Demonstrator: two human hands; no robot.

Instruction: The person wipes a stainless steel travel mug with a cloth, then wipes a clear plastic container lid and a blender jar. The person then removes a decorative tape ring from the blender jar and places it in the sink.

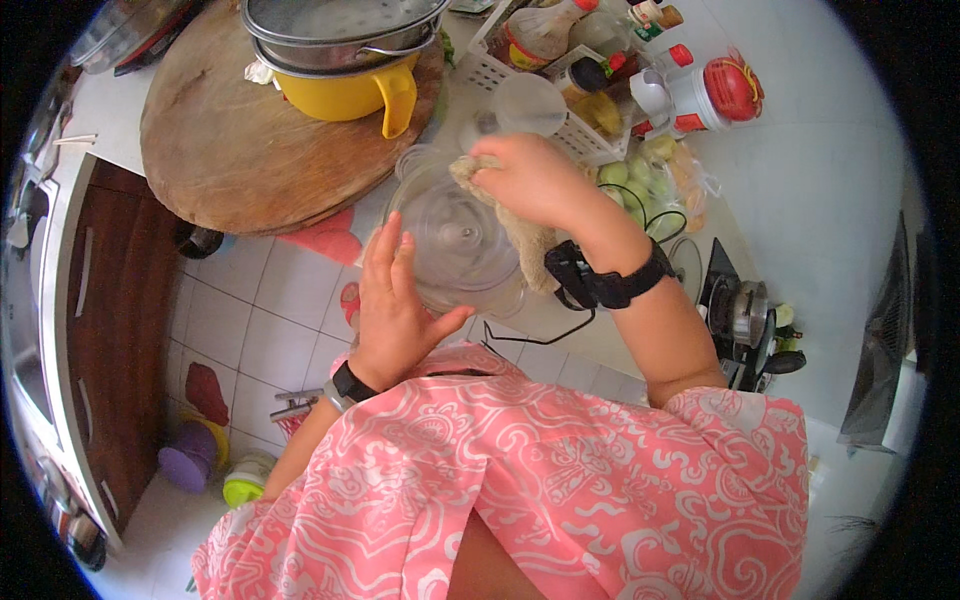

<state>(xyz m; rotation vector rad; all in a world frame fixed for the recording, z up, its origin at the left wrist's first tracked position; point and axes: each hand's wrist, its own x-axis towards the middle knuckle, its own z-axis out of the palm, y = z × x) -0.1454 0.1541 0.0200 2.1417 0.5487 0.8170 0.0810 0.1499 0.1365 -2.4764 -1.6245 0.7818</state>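
Observation:
In the head view a clear glass pot (459, 236), or a lid with a central knob, lies at the counter's edge in front of me. My right hand (525, 180) grips a beige cloth (529, 244) at the far right of the glass, and the cloth hangs down along its right side. My left hand (397, 300) is spread at the near left side of the glass, its palm holding nothing. Whether its fingertips touch the rim, I cannot tell.
A round wooden chopping board (247, 127) bears a yellow handled container (330, 94) under metal sieves. White baskets (592, 146) with bottles stand at the back right, beside bagged green produce (637, 180). A black cable (540, 341) crosses the counter's edge. A stove with a metal pot (750, 311) is farther right.

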